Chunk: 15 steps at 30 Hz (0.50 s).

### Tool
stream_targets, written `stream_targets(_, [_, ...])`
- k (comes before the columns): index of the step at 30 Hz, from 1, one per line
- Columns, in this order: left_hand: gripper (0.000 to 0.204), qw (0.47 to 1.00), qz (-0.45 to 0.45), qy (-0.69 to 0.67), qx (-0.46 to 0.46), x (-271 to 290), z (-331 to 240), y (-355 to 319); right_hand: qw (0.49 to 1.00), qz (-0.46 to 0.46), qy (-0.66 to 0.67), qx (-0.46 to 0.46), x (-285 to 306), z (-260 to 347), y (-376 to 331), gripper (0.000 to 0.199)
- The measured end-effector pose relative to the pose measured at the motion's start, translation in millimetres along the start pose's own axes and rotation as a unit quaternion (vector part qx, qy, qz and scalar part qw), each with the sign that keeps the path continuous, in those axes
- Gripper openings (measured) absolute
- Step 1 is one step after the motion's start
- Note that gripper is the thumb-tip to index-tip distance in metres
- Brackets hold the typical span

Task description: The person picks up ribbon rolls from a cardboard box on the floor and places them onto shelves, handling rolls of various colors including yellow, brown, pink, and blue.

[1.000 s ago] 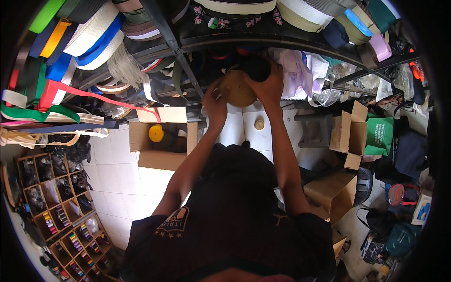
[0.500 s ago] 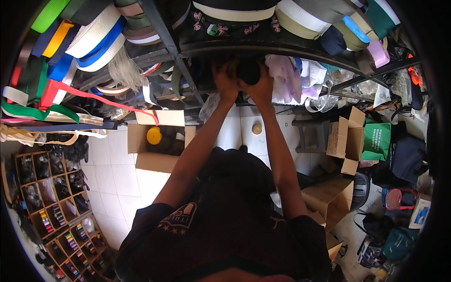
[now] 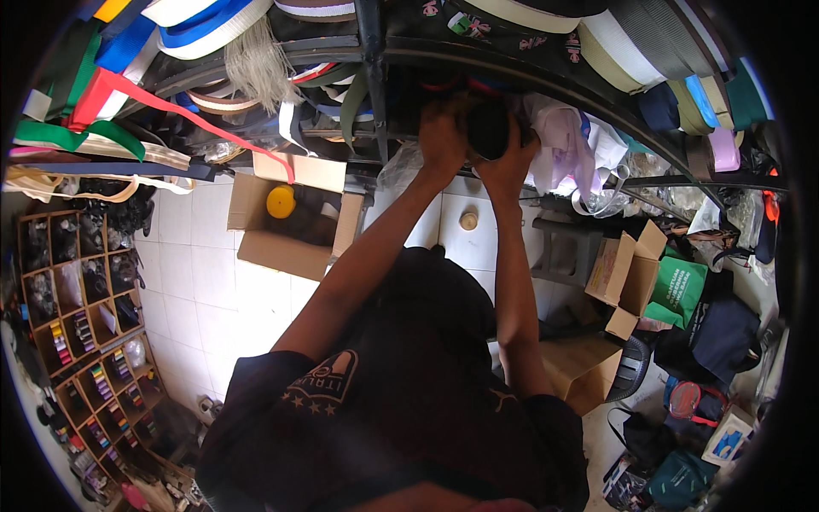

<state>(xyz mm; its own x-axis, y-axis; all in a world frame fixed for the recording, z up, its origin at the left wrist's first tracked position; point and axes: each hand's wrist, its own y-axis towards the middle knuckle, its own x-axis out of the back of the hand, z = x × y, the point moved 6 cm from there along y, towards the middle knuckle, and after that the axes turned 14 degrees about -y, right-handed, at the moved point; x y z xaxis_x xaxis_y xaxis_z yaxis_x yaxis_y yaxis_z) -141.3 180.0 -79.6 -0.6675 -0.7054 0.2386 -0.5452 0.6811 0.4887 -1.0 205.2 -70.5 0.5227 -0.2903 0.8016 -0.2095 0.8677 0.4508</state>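
Both my arms reach up into the shadowed gap between two levels of a black metal shelf (image 3: 372, 77). In my right hand (image 3: 509, 164) is a dark, rounded thing, perhaps a black roll (image 3: 488, 130), with the thumb and fingers around its sides. Close against it on the left is my left hand (image 3: 444, 136). Its fingers go into the shadow, so I cannot make out whether they grip anything. Right beside my right hand hangs pale lilac cloth (image 3: 556, 141), and clear plastic (image 3: 399, 171) hangs below my left wrist.
Webbing rolls (image 3: 636, 43) fill the upper shelf. A red strap (image 3: 196, 118) trails into an open cardboard box (image 3: 286, 247) holding a yellow roll (image 3: 281, 201). A grey stool (image 3: 559, 252), another open box (image 3: 625, 269) and bags stand right. A wooden thread rack (image 3: 81, 290) is lower left.
My view has turned, so the shelf and hands sit further right in the picture. The right hand still holds the dark thing, and the left hand stays beside it.
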Motion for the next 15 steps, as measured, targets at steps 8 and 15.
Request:
stream_targets(8, [0.042,0.999,0.042,0.003,0.031,-11,12,3,0.986,0.089,0.122,0.071,-21,-8,32,0.095])
stream_targets(15, [0.041,0.989,0.078,0.116,-0.039,8,-3,-8,0.994,-0.029,0.060,0.084,-11,-2,13,0.091])
